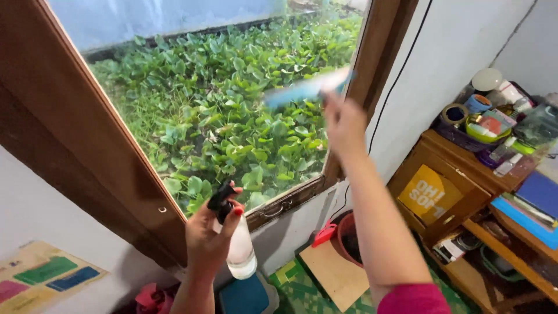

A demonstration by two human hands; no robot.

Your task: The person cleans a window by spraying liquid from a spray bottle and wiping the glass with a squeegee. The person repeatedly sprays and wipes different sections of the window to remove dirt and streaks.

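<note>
Left hand (208, 235): I grip a spray bottle (238, 247) below the sill, finger on its black trigger.
Right hand (344, 125): clenched on a blurred blue wiper (305, 88) against the window (232, 104).
Progress: I see no streaks or foam; how much is wiped, I cannot tell.
Room: brown frame (110, 157) hems the wiper; a cluttered shelf (465, 168) crowds my right elbow.

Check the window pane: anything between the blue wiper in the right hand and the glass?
Nothing visible. The right hand holds the blue wiper, motion-blurred, up at the window glass. The spray bottle in the left hand sits lower, clear of it.
</note>
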